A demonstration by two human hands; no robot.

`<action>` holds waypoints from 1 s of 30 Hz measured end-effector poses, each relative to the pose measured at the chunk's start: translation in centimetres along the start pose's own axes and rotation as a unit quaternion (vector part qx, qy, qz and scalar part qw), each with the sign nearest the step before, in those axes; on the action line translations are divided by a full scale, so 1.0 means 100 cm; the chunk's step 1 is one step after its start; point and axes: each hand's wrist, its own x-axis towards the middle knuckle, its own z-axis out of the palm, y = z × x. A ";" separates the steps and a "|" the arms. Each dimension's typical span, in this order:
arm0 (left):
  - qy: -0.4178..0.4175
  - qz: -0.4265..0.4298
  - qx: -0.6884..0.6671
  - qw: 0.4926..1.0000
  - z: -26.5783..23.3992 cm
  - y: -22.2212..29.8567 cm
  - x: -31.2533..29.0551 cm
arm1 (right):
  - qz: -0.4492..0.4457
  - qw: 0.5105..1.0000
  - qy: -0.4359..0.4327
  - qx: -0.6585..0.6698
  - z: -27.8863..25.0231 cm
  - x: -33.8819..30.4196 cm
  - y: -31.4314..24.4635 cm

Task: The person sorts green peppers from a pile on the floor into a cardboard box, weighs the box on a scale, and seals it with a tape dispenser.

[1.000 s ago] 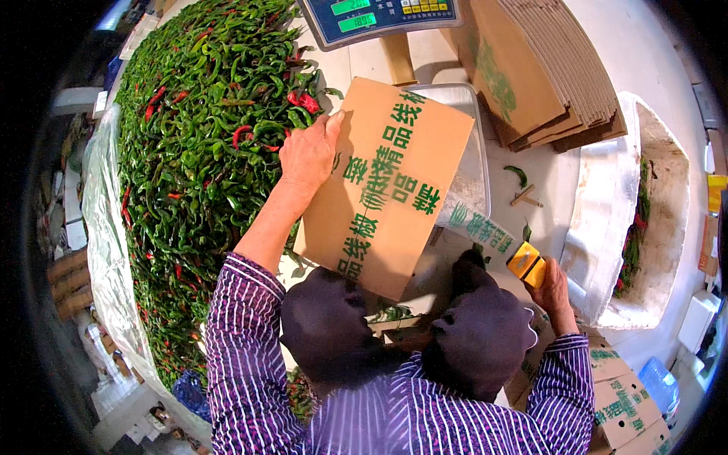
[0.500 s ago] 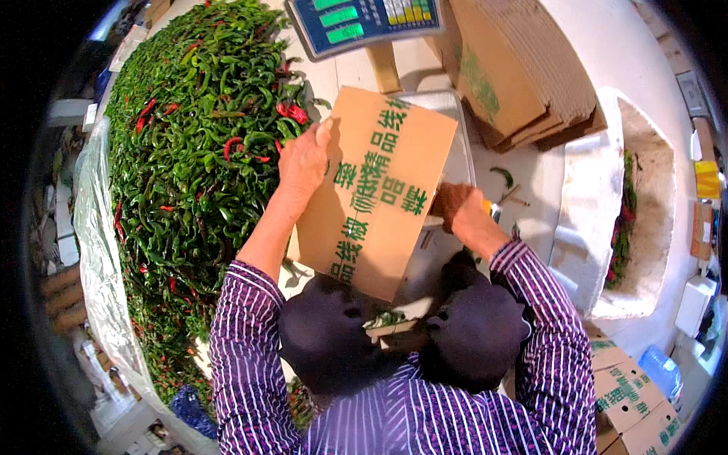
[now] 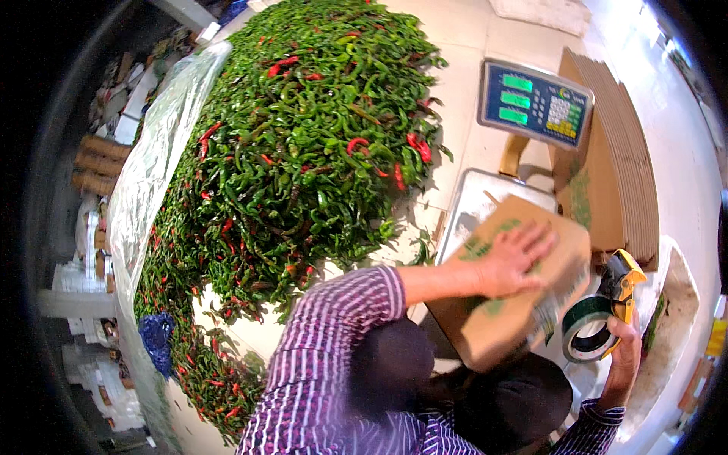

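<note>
My left hand (image 3: 517, 262) lies flat on a brown cardboard box (image 3: 485, 334) with green print, its fingers spread. The box sits partly over the metal platform (image 3: 464, 208) of a scale, close to my knees, and looks slightly blurred. At the box's right side, my right hand (image 3: 623, 350) grips a yellow-handled tape dispenser (image 3: 626, 292) carrying a dark green roll of tape. Part of that hand's grip is hidden behind the dispenser.
A large heap of green and red chili peppers (image 3: 303, 152) fills the left, edged by clear plastic sheeting (image 3: 163, 159). The scale's display (image 3: 535, 102) stands at the back. Flattened cartons (image 3: 637, 174) are stacked at right, beside a white foam box (image 3: 671, 334).
My view has swung to the right. The box was tilted up in my left hand; now it rests lower under that palm. My right hand has moved out beside it with the tape dispenser.
</note>
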 end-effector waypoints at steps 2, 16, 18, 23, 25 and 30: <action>0.020 0.102 0.031 0.994 0.016 0.005 -0.007 | 0.020 0.995 -0.092 -0.046 -0.010 0.025 0.000; -0.110 -0.496 -0.573 0.644 0.116 -0.131 -0.165 | 0.200 0.963 -0.121 -0.136 -0.003 0.010 0.030; -0.125 -0.377 -0.741 0.541 0.116 -0.125 -0.164 | 0.160 0.945 -0.200 -0.203 0.000 0.030 0.036; 0.041 -0.329 -0.779 0.532 0.105 -0.146 -0.220 | 0.193 0.919 -0.268 -0.216 0.063 0.080 0.038; 0.010 -0.398 -0.655 0.642 0.034 -0.126 -0.178 | 0.196 0.948 -0.213 -0.131 0.042 0.074 0.041; 0.067 -0.467 -0.391 0.790 -0.072 -0.144 -0.124 | 0.211 0.948 -0.208 -0.113 0.024 0.040 0.043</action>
